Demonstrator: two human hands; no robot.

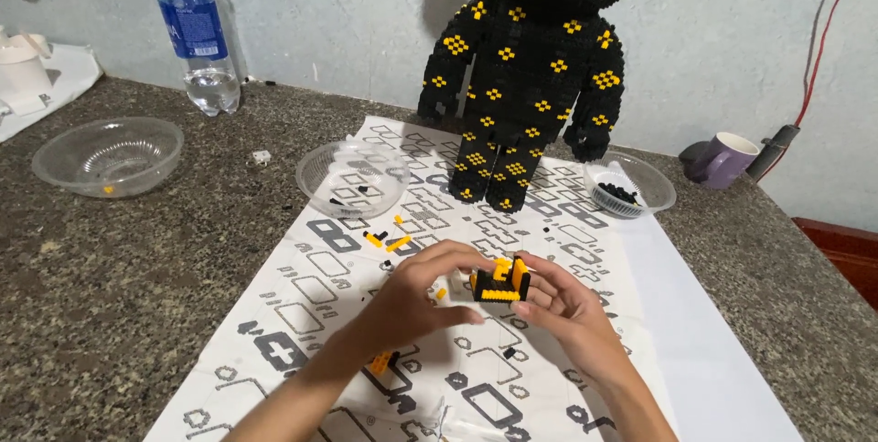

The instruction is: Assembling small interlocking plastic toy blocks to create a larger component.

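A: What's nearest?

B: Both hands, over the printed instruction sheet (pixel 302 314) on the stone bench (pixel 110 287). Right hand (pixel 562 305) has fingers clamped on a small black & yellow brick block (pixel 501 282), held just above the sheet. Left hand (pixel 416 300) is curled, fingertips touching the block's left side, so pinched on it too.

A: Loose bits?

B: Yellow piece (pixel 380 362) under the left wrist, a black bit (pixel 508 351) near the right hand, more yellow bricks (pixel 395 243) a bit farther, left of centre.

A: Mid bench?

B: Clear bowl (pixel 354 177) on the sheet w/ a few black bits; another clear bowl (pixel 108 156) far left, nearly bare. Small bowl (pixel 629 184) on the right holds black pieces.

A: Far end?

B: Big black brick figure (pixel 530 76) w/ yellow spots stands upright at the sheet's far edge. Water bottle (pixel 201 31) far left by the wall, purple mug (pixel 724 159) far right.
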